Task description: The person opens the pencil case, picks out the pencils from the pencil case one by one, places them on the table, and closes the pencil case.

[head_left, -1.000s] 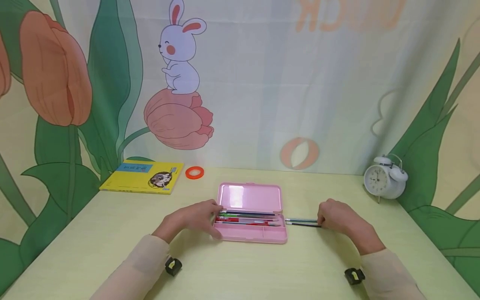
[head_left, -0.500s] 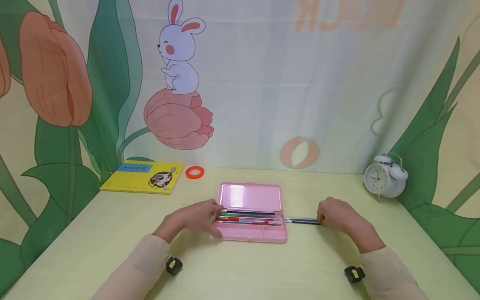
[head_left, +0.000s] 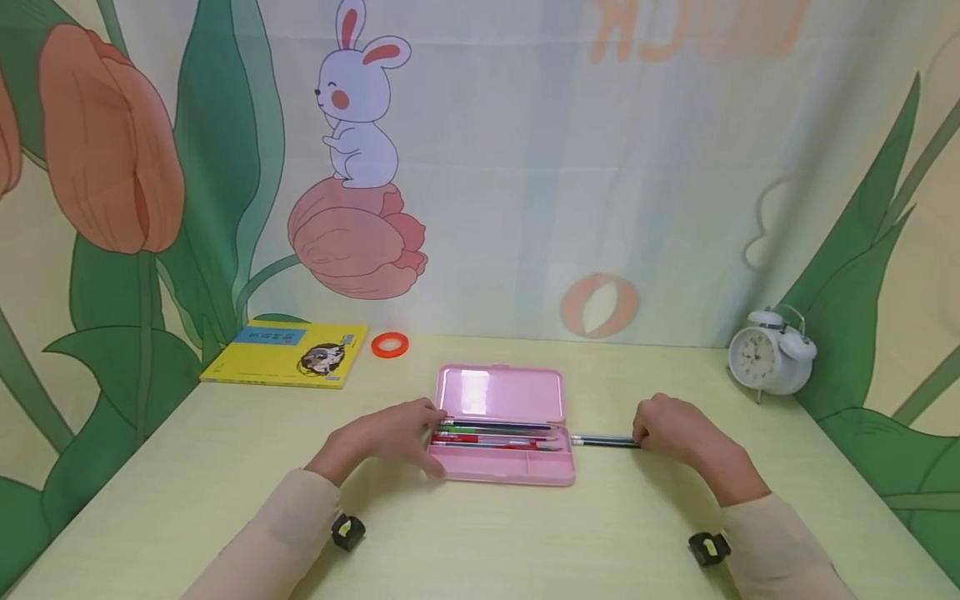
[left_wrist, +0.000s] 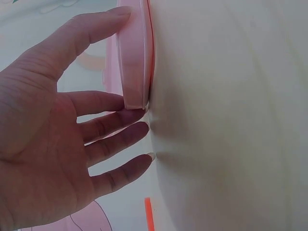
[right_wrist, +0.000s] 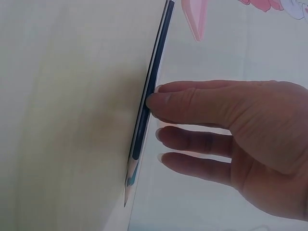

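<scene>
A pink pencil case (head_left: 480, 469) lies with its lid (head_left: 501, 393) folded back, holding several pencils and pens (head_left: 495, 440). My left hand (head_left: 393, 431) holds its left end, thumb near the front corner and fingers toward the back. In the left wrist view, the thumb lies along the wall of the pencil case (left_wrist: 132, 62) and fingertips meet its end. Right of the case, my right hand (head_left: 672, 427) pinches two pencils (head_left: 603, 442) between thumb and forefinger. The right wrist view shows a dark pencil (right_wrist: 154, 72) in front of a teal one, sharpened tips beyond the fingers.
A yellow book (head_left: 281, 354) and an orange ring (head_left: 389, 345) like a tape roll lie at the back left. At the back right stands a white alarm clock (head_left: 772, 354). Behind the table (head_left: 525, 542) hangs a printed curtain (head_left: 487, 208).
The two pencils have shifted slightly away from me and closer together, with my right hand still pinching them. The left hand and the pencil case look the same.
</scene>
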`<act>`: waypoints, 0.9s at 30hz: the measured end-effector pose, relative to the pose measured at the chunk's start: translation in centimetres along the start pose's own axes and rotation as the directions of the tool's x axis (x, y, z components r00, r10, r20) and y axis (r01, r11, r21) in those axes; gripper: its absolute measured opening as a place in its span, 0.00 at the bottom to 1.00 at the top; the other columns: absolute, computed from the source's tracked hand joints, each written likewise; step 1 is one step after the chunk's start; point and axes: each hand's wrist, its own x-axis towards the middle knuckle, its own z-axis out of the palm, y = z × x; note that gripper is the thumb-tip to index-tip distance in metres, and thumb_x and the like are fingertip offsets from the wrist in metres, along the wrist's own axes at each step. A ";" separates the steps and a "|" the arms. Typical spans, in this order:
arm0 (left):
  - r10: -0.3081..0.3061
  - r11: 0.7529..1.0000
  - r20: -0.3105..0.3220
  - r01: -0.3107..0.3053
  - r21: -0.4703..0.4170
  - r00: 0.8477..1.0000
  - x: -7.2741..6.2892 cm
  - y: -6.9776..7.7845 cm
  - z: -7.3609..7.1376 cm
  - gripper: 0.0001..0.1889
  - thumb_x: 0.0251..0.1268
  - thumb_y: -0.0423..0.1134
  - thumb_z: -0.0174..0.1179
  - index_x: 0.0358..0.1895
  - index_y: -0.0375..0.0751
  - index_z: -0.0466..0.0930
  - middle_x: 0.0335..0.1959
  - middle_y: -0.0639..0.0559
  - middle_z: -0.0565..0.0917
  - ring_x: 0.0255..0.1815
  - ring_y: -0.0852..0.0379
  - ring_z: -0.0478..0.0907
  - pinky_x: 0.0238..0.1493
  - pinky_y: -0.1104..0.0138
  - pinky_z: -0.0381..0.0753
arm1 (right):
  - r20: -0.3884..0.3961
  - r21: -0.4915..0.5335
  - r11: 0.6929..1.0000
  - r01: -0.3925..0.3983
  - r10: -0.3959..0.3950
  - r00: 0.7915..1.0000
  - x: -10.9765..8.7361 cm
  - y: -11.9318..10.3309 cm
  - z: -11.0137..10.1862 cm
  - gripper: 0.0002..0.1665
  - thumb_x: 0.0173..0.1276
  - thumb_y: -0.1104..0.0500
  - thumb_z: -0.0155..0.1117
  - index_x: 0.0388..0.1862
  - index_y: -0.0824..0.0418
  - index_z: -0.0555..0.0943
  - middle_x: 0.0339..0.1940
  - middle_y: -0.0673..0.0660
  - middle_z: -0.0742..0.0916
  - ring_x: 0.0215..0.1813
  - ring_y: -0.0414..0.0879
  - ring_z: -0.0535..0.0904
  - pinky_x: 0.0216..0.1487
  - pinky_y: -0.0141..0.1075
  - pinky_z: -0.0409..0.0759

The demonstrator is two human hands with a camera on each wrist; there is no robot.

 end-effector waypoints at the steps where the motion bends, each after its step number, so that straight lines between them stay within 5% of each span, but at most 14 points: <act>1: -0.001 1.000 0.000 0.001 -0.001 1.000 0.0 0.0 0.0 0.48 0.47 0.53 0.79 0.73 0.39 0.68 0.62 0.50 0.74 0.58 0.53 0.71 0.64 0.54 0.72 | -0.004 0.000 1.000 0.002 -0.002 1.000 0.0 0.0 0.0 0.10 0.55 0.72 0.73 0.23 0.57 0.89 0.27 0.47 0.87 0.28 0.36 0.75 0.30 0.35 0.80; 10: -0.013 1.000 0.003 0.013 0.012 1.000 0.0 0.0 0.0 0.48 0.47 0.53 0.79 0.73 0.40 0.69 0.62 0.51 0.74 0.58 0.53 0.71 0.64 0.53 0.72 | -0.013 0.013 1.000 -0.005 0.006 1.000 0.1 0.2 0.1 0.12 0.56 0.72 0.71 0.21 0.57 0.87 0.24 0.45 0.84 0.26 0.37 0.70 0.29 0.34 0.76; 20: -0.011 1.000 0.001 0.011 0.005 1.000 0.1 -0.2 0.0 0.48 0.47 0.53 0.79 0.73 0.41 0.69 0.62 0.52 0.74 0.59 0.53 0.71 0.65 0.53 0.71 | 0.015 0.026 0.999 -0.045 0.045 0.999 0.1 -0.1 0.0 0.08 0.57 0.70 0.73 0.25 0.57 0.89 0.28 0.47 0.86 0.31 0.38 0.78 0.34 0.38 0.82; 27: -0.006 1.000 0.004 0.006 0.000 1.000 0.1 -0.2 0.0 0.48 0.47 0.53 0.79 0.73 0.40 0.69 0.61 0.51 0.74 0.58 0.53 0.71 0.64 0.53 0.72 | -0.011 0.089 0.996 0.028 -0.028 1.000 0.4 -0.8 -0.3 0.09 0.58 0.71 0.72 0.25 0.58 0.88 0.28 0.46 0.86 0.31 0.37 0.77 0.35 0.36 0.81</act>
